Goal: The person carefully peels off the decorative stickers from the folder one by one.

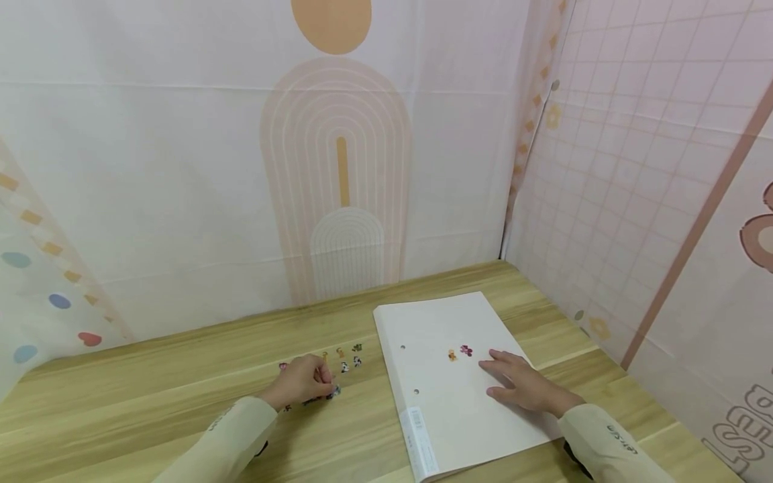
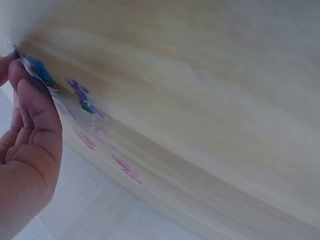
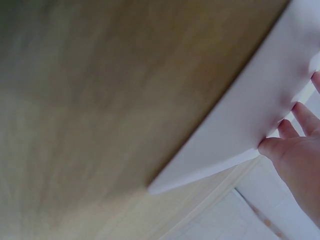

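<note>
My left hand (image 1: 302,380) is low over the wood table among several small colourful stickers. Its thumb and index finger pinch a small sticker (image 2: 13,48), mostly hidden by the fingertips. A blue sticker (image 2: 40,72) shows beside those fingers, and a purple one (image 2: 85,97) lies further along the wood. On the right, my right hand (image 1: 524,384) rests on a white pad (image 1: 447,416) with its fingers spread, fingertips touching the page. An orange sticker (image 1: 451,355) and a dark pink sticker (image 1: 466,350) lie on that page, just left of the fingertips.
Black-and-white stickers (image 1: 345,367) and others lie between my left hand and the pad. The pad has punched holes and a label strip (image 1: 423,439) along its left edge. Patterned cloth walls (image 1: 199,201) stand behind and to the right of the table (image 1: 151,376).
</note>
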`<state>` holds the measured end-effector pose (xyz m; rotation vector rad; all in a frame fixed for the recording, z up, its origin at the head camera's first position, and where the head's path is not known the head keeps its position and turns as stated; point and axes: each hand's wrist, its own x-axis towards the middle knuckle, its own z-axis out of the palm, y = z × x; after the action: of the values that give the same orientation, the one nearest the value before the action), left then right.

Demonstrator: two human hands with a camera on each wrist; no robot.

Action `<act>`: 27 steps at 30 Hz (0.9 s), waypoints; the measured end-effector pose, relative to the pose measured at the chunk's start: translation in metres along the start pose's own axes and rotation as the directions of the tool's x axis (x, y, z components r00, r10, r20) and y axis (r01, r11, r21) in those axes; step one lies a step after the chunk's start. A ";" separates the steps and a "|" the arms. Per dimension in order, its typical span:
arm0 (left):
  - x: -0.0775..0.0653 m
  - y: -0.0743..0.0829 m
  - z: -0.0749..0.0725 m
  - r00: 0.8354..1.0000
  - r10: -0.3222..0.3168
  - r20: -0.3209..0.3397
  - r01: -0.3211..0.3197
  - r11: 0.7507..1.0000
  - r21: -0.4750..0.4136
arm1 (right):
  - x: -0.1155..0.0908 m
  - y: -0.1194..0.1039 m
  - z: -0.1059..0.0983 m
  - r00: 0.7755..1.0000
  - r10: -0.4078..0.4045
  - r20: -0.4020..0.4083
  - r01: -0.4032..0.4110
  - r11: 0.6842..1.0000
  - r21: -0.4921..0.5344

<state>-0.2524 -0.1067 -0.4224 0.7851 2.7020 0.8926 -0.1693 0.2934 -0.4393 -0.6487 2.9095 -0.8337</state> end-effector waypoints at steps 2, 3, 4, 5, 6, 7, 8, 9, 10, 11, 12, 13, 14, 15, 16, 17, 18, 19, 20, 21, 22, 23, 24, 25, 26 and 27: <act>-0.001 0.001 0.000 1.000 -0.008 -0.008 0.008 1.000 0.001 | 0.000 0.000 0.000 1.000 -0.001 0.000 0.001 1.000 0.001; -0.001 0.001 0.001 1.000 -0.008 -0.009 0.008 1.000 -0.002 | 0.000 -0.001 0.000 1.000 -0.001 0.001 0.001 1.000 0.001; -0.001 0.002 0.001 1.000 -0.004 -0.008 0.004 1.000 -0.008 | 0.000 -0.001 0.000 1.000 0.001 0.002 -0.001 1.000 0.002; -0.001 0.003 0.002 1.000 -0.002 -0.005 0.002 1.000 -0.014 | 0.000 -0.001 0.000 1.000 0.002 0.002 -0.002 1.000 0.002; -0.002 0.004 0.002 1.000 0.001 0.001 -0.001 1.000 -0.024 | 0.000 -0.001 0.000 1.000 0.004 0.001 -0.004 1.000 0.002; -0.002 0.005 0.002 1.000 0.007 0.003 -0.007 1.000 -0.027 | 0.000 -0.001 0.000 1.000 0.006 0.002 -0.006 1.000 0.000; -0.002 0.006 0.003 1.000 0.017 0.005 -0.016 1.000 -0.025 | 0.000 -0.001 0.000 1.000 0.008 0.001 -0.008 1.000 -0.001; -0.002 0.006 0.003 1.000 0.027 0.006 -0.027 0.999 -0.023 | 0.000 -0.002 0.000 1.000 0.010 0.002 -0.010 1.000 -0.001; -0.002 0.007 0.003 0.999 0.034 0.009 -0.034 0.999 -0.022 | 0.000 -0.002 0.000 1.000 0.010 0.002 -0.010 1.000 -0.004; -0.001 0.007 0.003 0.999 0.038 0.012 -0.038 0.999 -0.019 | 0.000 -0.002 0.000 1.000 0.010 0.003 -0.010 1.000 -0.007; -0.001 0.007 0.003 0.999 0.044 0.013 -0.043 0.999 -0.018 | 0.000 -0.002 0.000 1.000 0.011 0.002 -0.011 1.000 -0.008; -0.001 0.008 0.004 0.999 0.050 0.012 -0.050 0.999 -0.012 | 0.000 -0.001 0.000 1.000 0.010 0.002 -0.010 1.000 -0.010; -0.001 0.008 0.004 0.998 0.055 0.013 -0.055 0.998 -0.011 | 0.000 -0.001 0.000 1.000 0.010 0.002 -0.010 1.000 -0.010; -0.001 0.008 0.004 0.998 0.056 0.011 -0.056 0.998 -0.010 | 0.000 -0.001 0.000 1.000 0.011 0.001 -0.011 1.000 -0.011; -0.001 0.009 0.004 0.998 0.057 0.010 -0.057 0.998 -0.010 | 0.000 -0.001 0.000 1.000 0.011 0.000 -0.011 1.000 -0.014; -0.001 0.009 0.004 0.998 0.059 0.007 -0.059 0.998 -0.009 | 0.000 -0.001 0.000 1.000 0.011 -0.002 -0.011 1.000 -0.013; -0.001 0.009 0.004 0.998 0.060 0.003 -0.060 0.998 -0.008 | 0.000 -0.002 0.000 1.000 0.011 -0.002 -0.011 1.000 -0.012; -0.002 0.009 0.004 0.998 0.059 -0.002 -0.059 0.998 -0.006 | 0.000 -0.002 0.000 1.000 0.011 -0.002 -0.011 1.000 -0.010; -0.002 0.009 0.004 0.998 0.059 -0.008 -0.059 0.998 -0.003 | 0.000 -0.002 0.000 1.000 0.013 0.000 -0.013 1.000 -0.011; -0.003 0.009 0.003 0.998 0.059 -0.015 -0.059 0.998 0.003 | 0.000 -0.002 0.000 1.000 0.012 0.001 -0.012 1.000 -0.009; -0.004 0.008 0.003 0.998 0.057 -0.022 -0.057 0.998 0.009 | 0.000 -0.002 0.000 1.000 0.012 0.002 -0.012 1.000 -0.010; -0.005 0.008 0.003 0.998 0.051 -0.028 -0.051 0.999 0.017 | 0.000 -0.003 0.000 1.000 0.011 0.002 -0.011 1.000 -0.009; -0.005 0.007 0.003 0.998 0.051 -0.034 -0.050 0.998 0.024 | 0.000 -0.003 0.000 1.000 0.012 0.003 -0.012 1.000 -0.009; -0.006 0.007 0.003 0.998 0.050 -0.040 -0.049 0.998 0.028 | 0.000 -0.003 0.000 1.000 0.012 0.002 -0.012 1.000 -0.010; -0.006 0.006 0.003 0.998 0.051 -0.042 -0.050 0.998 0.035 | 0.000 -0.003 0.000 1.000 0.011 0.001 -0.011 1.000 -0.013; -0.006 0.006 0.002 0.998 0.053 -0.041 -0.051 0.998 0.041 | 0.000 -0.003 0.000 1.000 0.009 -0.002 -0.009 1.000 -0.017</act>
<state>-0.2440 -0.1051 -0.4210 0.8581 2.7561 0.8786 -0.1683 0.2912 -0.4380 -0.6361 2.9218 -0.8097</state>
